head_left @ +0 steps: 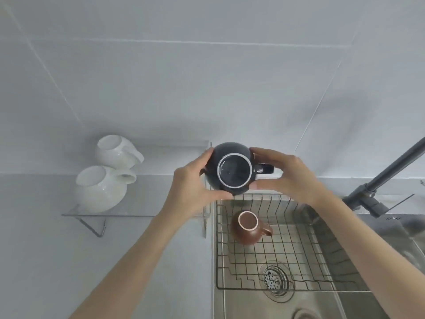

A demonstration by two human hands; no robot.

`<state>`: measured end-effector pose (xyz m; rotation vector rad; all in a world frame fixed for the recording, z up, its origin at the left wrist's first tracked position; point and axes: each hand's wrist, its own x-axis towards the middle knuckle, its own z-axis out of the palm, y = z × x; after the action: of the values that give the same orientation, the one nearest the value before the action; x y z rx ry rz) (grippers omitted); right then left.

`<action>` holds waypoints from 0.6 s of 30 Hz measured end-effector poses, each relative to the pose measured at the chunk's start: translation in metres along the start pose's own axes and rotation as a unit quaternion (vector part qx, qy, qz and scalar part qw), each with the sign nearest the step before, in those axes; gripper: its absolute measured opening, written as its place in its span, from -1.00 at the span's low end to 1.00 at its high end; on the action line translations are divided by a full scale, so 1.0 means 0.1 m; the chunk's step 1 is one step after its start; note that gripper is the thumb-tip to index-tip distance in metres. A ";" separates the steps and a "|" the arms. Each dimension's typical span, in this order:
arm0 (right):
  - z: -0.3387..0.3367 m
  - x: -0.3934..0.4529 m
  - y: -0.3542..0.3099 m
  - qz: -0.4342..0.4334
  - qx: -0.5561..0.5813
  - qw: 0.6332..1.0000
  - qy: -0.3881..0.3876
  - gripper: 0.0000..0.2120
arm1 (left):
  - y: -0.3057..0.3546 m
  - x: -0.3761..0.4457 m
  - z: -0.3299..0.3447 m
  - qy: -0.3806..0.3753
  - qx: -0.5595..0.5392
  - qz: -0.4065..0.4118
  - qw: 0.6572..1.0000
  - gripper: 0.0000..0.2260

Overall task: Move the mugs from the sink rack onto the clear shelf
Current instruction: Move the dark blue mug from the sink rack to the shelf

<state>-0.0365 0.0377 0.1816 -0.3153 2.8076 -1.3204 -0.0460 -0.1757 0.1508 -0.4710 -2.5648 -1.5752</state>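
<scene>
Both hands hold a dark mug (232, 168) upside down in the air, its pale-ringed base turned up toward the camera and its handle pointing right. The left hand (193, 185) grips the mug's left side, fingers curled over the far edge and thumb under the near edge. The right hand (285, 173) grips the right side, fingers over the handle and thumb pressed at the near right of the body. The mug hangs above the far left corner of the rack (282, 247), just beside the right end of the clear shelf (128, 214).

The wire rack sits inside the steel sink (248, 305). A brown mug (247, 227) stands upside down on the rack, in its far left part, handle pointing right, below the dark mug.

Left of the rack, the shelf stands on the grey table (46, 261). Two white mugs rest upside down on it, one near (101, 188) and one behind it (116, 151), close together, handles to the right. A dark tap (379, 180) rises right of the rack.
</scene>
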 end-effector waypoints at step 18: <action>0.76 1.75 -0.09 0.017 0.024 0.975 -0.219 -0.53 | -0.94 0.49 -0.62 0.091 -0.073 -0.162 0.980 -0.51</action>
<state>-0.1981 -0.0591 0.1516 -0.4877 2.4011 -1.1409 -0.1263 -0.2592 0.1109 0.0884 -2.4895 -1.8195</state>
